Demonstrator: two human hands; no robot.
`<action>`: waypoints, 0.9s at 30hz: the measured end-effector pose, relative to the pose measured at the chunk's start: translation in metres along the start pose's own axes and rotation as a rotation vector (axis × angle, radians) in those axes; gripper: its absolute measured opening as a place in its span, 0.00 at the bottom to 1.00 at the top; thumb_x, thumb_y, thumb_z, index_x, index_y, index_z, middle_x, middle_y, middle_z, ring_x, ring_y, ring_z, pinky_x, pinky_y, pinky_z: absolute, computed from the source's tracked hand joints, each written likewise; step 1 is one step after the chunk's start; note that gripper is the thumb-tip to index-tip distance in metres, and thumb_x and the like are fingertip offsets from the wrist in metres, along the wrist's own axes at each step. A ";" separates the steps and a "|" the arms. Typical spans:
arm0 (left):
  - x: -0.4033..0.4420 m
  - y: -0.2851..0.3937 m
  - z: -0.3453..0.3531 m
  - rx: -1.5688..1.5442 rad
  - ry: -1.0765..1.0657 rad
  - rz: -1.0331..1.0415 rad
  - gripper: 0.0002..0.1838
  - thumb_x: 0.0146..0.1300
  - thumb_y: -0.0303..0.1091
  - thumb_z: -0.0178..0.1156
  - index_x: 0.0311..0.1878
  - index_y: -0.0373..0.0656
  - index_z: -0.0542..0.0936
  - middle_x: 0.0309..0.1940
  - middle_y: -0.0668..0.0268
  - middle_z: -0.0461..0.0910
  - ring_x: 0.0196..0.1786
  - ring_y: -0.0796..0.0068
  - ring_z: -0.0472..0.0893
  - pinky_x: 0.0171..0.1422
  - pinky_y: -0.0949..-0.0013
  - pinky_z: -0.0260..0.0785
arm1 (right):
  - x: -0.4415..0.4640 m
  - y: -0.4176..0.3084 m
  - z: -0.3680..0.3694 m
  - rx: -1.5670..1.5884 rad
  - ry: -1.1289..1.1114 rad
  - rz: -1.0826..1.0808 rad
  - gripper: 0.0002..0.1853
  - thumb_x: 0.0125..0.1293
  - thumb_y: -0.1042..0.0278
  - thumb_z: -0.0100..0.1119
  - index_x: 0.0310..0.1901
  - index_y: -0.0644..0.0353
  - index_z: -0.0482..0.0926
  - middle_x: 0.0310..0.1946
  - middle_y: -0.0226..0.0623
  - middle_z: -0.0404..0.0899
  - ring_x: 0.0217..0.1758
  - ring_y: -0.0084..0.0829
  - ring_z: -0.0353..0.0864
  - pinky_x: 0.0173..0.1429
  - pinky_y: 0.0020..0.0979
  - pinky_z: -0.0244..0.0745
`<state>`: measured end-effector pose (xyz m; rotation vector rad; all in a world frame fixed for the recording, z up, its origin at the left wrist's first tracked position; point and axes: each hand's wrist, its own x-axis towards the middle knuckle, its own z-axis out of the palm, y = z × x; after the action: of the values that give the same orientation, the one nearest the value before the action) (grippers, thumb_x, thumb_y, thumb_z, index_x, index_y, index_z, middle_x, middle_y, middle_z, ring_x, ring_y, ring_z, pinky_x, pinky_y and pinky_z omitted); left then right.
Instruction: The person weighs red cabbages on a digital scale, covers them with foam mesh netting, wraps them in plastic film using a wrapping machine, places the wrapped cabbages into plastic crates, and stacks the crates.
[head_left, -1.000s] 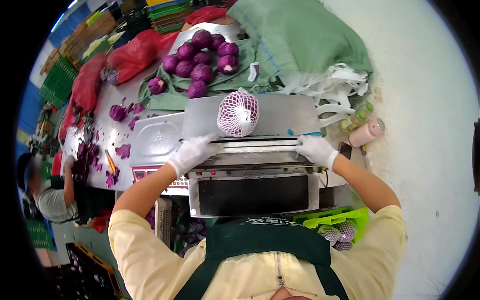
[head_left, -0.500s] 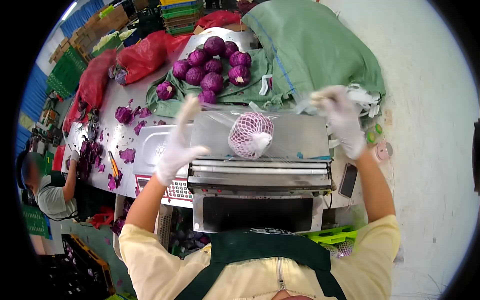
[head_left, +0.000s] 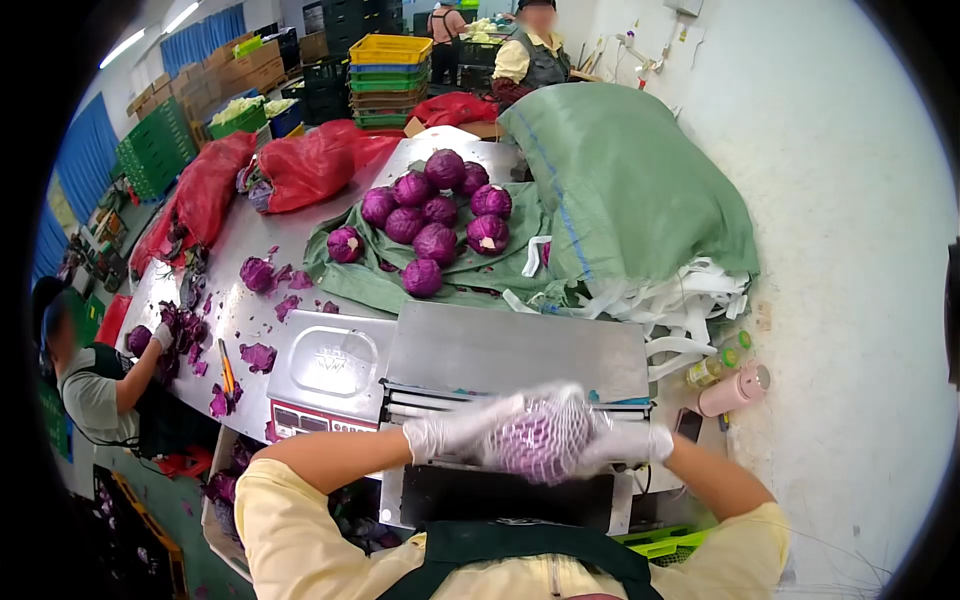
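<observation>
A red cabbage [head_left: 543, 437] in a white foam net, with shiny clear film about it, is held between my two gloved hands. My left hand [head_left: 462, 428] grips its left side and my right hand [head_left: 622, 446] its right side; both are somewhat blurred. The cabbage is above the front of the film wrapping machine [head_left: 515, 352], over its rollers and dark front plate [head_left: 510, 497]. To the left of the machine stands a scale [head_left: 330, 362] with a red keypad edge.
Several bare red cabbages [head_left: 436, 243] lie on a green cloth behind the machine. At the right are a full green sack [head_left: 640, 190], white foam nets [head_left: 690, 305], a pink bottle [head_left: 735, 390] and a phone [head_left: 689, 424]. A co-worker [head_left: 95, 385] handles leaves at the left.
My hands have come together from either side and down toward my body, now holding the cabbage. It has left the machine's metal top, and the film stretched there is gone. The view has tilted up.
</observation>
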<state>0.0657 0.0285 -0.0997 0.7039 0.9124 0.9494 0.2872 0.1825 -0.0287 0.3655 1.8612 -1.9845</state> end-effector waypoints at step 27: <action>-0.095 -0.119 0.130 -0.087 0.824 0.221 0.14 0.76 0.42 0.46 0.35 0.47 0.73 0.22 0.76 0.69 0.26 0.88 0.65 0.32 0.80 0.59 | -0.107 0.182 0.172 0.761 1.108 -0.237 0.17 0.73 0.62 0.46 0.25 0.58 0.69 0.19 0.25 0.69 0.23 0.19 0.67 0.30 0.23 0.64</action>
<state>0.1979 -0.1218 -0.1081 0.3236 1.5154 1.5124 0.4782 0.0160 -0.1292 1.8291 1.5158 -2.9326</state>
